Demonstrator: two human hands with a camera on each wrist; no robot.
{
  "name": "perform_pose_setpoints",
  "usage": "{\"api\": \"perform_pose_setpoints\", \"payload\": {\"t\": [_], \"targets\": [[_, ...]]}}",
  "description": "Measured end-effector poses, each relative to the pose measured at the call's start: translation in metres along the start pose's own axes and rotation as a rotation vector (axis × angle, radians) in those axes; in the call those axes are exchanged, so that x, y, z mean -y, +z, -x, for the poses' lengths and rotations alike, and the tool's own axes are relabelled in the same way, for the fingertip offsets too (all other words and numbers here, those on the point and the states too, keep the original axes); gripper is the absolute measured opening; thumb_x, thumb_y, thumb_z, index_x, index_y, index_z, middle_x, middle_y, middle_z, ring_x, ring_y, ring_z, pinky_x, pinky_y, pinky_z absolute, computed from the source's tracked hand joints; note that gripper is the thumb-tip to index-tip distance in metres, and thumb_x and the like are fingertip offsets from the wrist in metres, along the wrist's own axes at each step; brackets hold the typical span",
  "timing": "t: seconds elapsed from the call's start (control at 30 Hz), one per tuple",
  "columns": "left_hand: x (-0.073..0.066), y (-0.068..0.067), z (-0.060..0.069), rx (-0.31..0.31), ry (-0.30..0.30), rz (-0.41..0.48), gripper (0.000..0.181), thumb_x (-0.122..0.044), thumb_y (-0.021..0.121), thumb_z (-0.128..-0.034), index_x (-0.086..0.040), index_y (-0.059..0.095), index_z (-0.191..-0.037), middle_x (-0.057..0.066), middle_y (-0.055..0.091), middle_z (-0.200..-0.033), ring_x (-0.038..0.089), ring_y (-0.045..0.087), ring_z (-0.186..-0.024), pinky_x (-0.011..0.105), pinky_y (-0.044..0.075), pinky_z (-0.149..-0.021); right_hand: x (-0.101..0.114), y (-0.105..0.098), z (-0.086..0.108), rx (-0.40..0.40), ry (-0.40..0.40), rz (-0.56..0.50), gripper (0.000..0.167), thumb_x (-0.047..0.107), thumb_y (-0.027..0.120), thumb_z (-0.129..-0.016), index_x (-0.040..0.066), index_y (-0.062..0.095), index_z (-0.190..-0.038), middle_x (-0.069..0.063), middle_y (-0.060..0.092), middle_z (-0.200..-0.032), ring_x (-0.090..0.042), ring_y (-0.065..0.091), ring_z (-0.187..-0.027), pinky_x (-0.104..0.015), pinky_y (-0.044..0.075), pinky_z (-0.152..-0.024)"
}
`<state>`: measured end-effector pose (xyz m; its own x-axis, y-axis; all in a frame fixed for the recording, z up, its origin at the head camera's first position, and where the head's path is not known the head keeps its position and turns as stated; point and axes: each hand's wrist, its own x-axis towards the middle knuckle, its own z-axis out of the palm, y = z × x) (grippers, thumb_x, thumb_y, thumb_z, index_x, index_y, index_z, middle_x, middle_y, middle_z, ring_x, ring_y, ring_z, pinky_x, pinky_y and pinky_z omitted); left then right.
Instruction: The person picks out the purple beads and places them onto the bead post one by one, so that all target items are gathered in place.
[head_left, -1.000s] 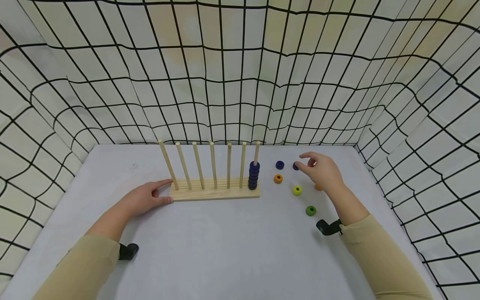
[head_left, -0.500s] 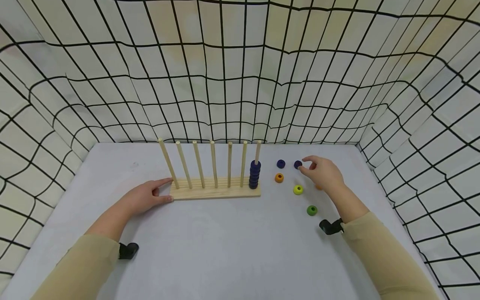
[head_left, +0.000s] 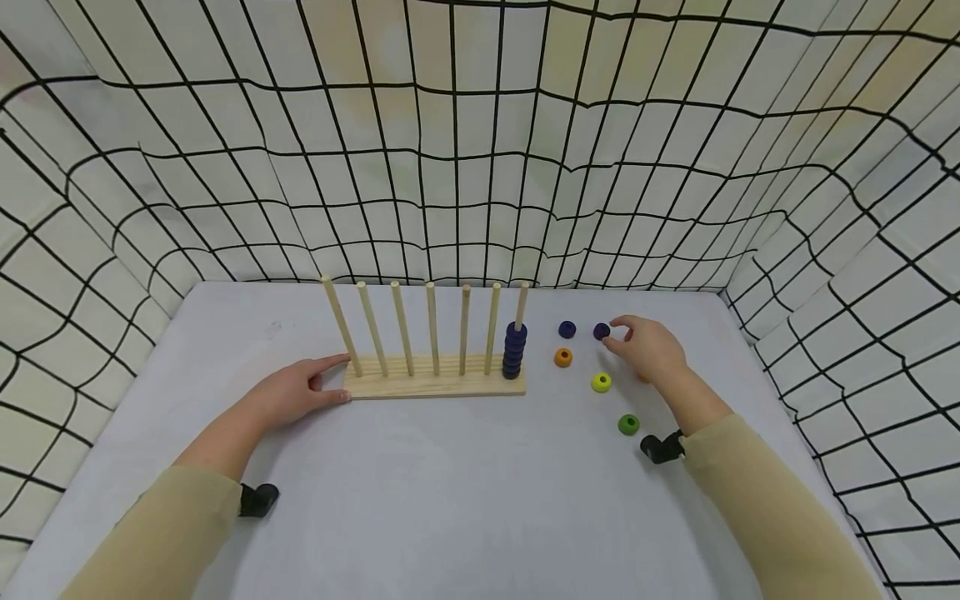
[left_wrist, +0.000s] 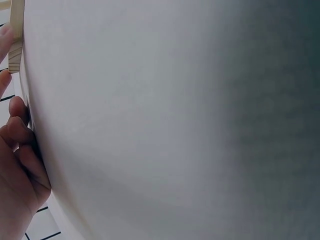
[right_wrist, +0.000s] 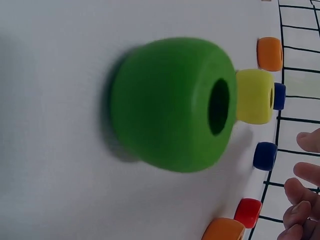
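A wooden peg stand with several upright pegs stands on the white table. Several dark blue beads are stacked on its rightmost peg. My left hand holds the stand's left end, thumb at the front edge and index finger toward the back. To the right, my right hand is held beside a loose dark blue bead, thumb and index finger apart. In the right wrist view a gap shows between the fingertips and the blue bead.
Nearby lie another blue bead, an orange bead, a yellow bead and a green bead. The right wrist view also shows a red bead and a second orange bead. Black netting borders the table.
The right hand has drawn slightly rightward off the blue bead, which now shows more fully. The left hand keeps its place on the stand. The head view has shifted a little.
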<state>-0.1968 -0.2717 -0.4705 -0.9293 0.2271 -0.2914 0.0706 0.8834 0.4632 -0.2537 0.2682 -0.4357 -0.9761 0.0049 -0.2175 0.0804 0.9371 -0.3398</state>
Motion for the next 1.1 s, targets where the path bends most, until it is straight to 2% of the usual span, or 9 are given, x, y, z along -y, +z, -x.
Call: {"api": "perform_pose_setpoints", "payload": {"t": [0.6, 0.83, 1.1], "targets": [[-0.002, 0.0, 0.003, 0.005, -0.014, -0.008, 0.083, -0.061, 0.067, -0.0863, -0.018, 0.04, -0.153, 0.005, 0.045, -0.079, 0.019, 0.04, -0.069, 0.035, 0.031, -0.063, 0.004, 0.008, -0.018, 0.062, 0.015, 0.002, 0.057, 0.04, 0.061, -0.096, 0.01, 0.049, -0.143, -0.017, 0.063, -0.119, -0.031, 0.057, -0.1, -0.047, 0.047, -0.084], [-0.002, 0.0, 0.002, 0.004, -0.015, -0.009, 0.083, -0.06, 0.067, -0.0867, -0.018, 0.04, -0.153, 0.005, 0.045, -0.079, 0.019, 0.04, -0.069, 0.036, 0.031, -0.063, 0.007, 0.008, -0.02, 0.073, 0.038, -0.007, 0.055, 0.037, 0.06, -0.097, 0.009, 0.049, -0.143, -0.021, 0.059, -0.13, -0.035, 0.055, -0.111, -0.051, 0.045, -0.091], [-0.003, 0.0, 0.004, 0.003, -0.014, -0.017, 0.083, -0.06, 0.067, -0.0866, -0.018, 0.04, -0.153, 0.005, 0.044, -0.08, 0.019, 0.04, -0.07, 0.036, 0.031, -0.063, 0.008, 0.01, -0.024, 0.066, 0.056, -0.005, 0.052, 0.034, 0.059, -0.098, 0.007, 0.051, -0.141, -0.022, 0.056, -0.133, -0.037, 0.054, -0.114, -0.051, 0.045, -0.092]]}}
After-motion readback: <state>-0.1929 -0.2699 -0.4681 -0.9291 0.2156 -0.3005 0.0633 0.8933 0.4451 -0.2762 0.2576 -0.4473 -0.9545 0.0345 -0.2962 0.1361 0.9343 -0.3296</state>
